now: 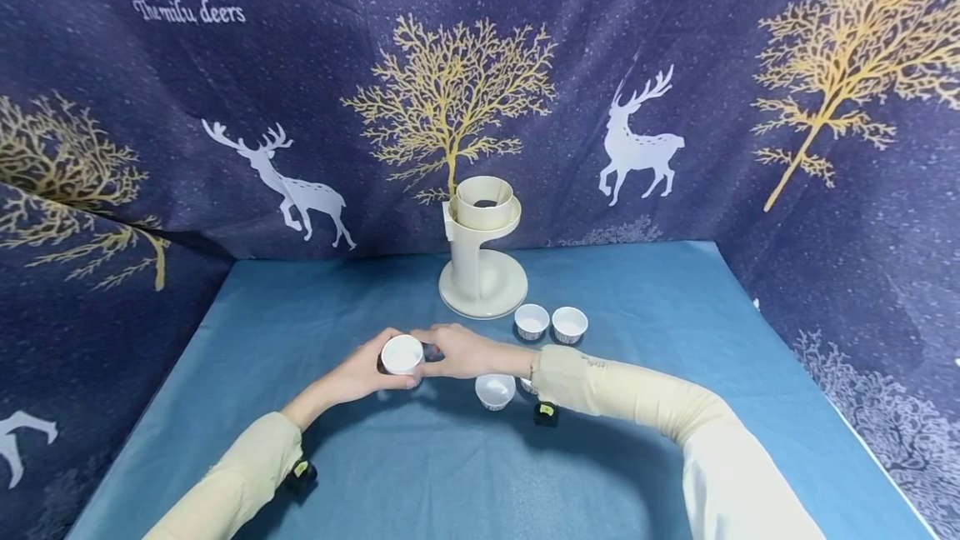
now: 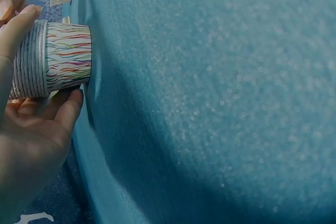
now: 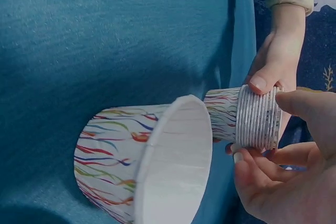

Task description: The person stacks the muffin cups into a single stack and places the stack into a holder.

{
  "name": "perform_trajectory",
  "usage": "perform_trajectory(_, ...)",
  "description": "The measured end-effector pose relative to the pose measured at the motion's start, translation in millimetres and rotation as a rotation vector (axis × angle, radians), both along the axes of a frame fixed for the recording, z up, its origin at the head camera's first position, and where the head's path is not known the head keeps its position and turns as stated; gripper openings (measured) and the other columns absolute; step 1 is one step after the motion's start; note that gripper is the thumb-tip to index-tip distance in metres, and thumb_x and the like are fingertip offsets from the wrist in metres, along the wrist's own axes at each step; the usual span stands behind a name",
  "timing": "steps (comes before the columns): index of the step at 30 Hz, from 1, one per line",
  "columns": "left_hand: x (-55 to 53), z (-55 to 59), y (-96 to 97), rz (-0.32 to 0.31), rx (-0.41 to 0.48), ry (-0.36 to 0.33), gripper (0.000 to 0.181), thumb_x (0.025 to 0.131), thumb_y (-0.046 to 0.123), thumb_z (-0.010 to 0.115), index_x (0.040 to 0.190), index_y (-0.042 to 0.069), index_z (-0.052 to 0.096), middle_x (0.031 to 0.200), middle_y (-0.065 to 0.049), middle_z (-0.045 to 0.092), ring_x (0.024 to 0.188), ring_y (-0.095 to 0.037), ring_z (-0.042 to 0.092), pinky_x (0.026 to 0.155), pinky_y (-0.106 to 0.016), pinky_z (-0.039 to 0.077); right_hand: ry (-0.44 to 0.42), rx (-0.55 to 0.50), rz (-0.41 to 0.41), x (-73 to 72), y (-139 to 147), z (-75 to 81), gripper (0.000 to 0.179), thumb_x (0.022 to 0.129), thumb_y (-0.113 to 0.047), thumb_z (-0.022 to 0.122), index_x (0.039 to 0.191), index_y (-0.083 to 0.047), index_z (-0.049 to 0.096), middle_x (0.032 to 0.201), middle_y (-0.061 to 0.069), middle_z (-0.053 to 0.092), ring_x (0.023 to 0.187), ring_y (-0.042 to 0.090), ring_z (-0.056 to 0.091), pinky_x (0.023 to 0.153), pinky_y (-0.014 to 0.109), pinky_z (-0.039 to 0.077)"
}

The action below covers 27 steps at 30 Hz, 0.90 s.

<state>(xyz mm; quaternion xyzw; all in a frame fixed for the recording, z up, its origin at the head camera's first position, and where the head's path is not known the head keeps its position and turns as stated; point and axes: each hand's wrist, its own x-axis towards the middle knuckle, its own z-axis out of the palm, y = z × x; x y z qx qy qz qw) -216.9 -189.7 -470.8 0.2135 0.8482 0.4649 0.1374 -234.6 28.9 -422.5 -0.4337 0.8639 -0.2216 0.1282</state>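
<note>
A stack of nested white paper cups (image 1: pixel 402 354), patterned with colourful wavy streaks (image 2: pixel 69 56), is held between both hands, its rolled rims bunched at one end. My left hand (image 1: pixel 372 369) grips the stack from the left, thumb on the near side and fingers round the far side. At the stack's right side, my right hand (image 1: pixel 465 352) has its fingers and thumb on either side of the rims (image 3: pixel 257 116). A single paper cup (image 1: pixel 495 391) stands open-side up just below the right forearm, and looms large in the right wrist view.
Two more paper cups (image 1: pixel 532 319) (image 1: pixel 570 322) stand side by side beyond the right forearm. Another is mostly hidden under the right wrist. Behind them, a cream stand (image 1: pixel 467 265) with a round base bears a ring-shaped holder (image 1: pixel 485 200). A dark patterned cloth (image 1: pixel 525 107) hangs at the back.
</note>
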Motion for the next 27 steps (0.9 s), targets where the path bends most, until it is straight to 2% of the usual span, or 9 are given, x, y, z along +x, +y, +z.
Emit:
perform_trajectory(5,1.1,1.4,1.3,0.006,-0.008,-0.001,0.055,0.075,0.030,0.075,0.118,0.015,0.044,0.114,-0.007,0.054,0.100,-0.020,0.054,0.080,-0.031,0.046,-0.032,-0.025,-0.024,0.4,3.0,-4.0,0.044,0.089,-0.034,0.058,0.128,-0.016,0.053,0.112,0.002,0.064,0.091,0.010,0.062,0.071,0.016,0.046)
perform_trajectory(9,2.6,2.9,2.0,0.012,-0.005,0.000,0.055,0.075,0.029,0.075,0.118,0.015,0.044,0.114,-0.007,0.054,0.100,-0.020,0.054,0.080,-0.032,0.046,-0.061,-0.042,-0.058,1.3,5.0,-5.3,0.040,0.089,-0.031,0.058,0.125,-0.013,0.056,0.110,0.005,0.065,0.087,0.008,0.063,0.068,0.014,0.047)
perform_trajectory(20,2.3,1.2,2.6,0.044,-0.028,0.013,0.057,0.073,0.030,0.076,0.118,0.016,0.045,0.113,-0.005,0.055,0.099,-0.019,0.054,0.081,-0.033,0.045,-0.053,-0.100,-0.137,-0.7,12.0,-11.1,0.027,0.091,-0.025,0.055,0.115,-0.013,0.063,0.106,-0.001,0.067,0.088,0.006,0.062,0.073,0.016,0.047)
perform_trajectory(27,0.2,-0.6,3.3,0.041,-0.028,0.012,0.056,0.073,0.032,0.077,0.116,0.015,0.045,0.111,-0.006,0.056,0.098,-0.019,0.054,0.081,-0.034,0.044,-0.122,-0.181,-0.131,-3.4,21.5,-11.4,0.022,0.092,-0.019,0.054,0.108,-0.008,0.065,0.103,0.003,0.068,0.087,0.008,0.063,0.075,0.017,0.048)
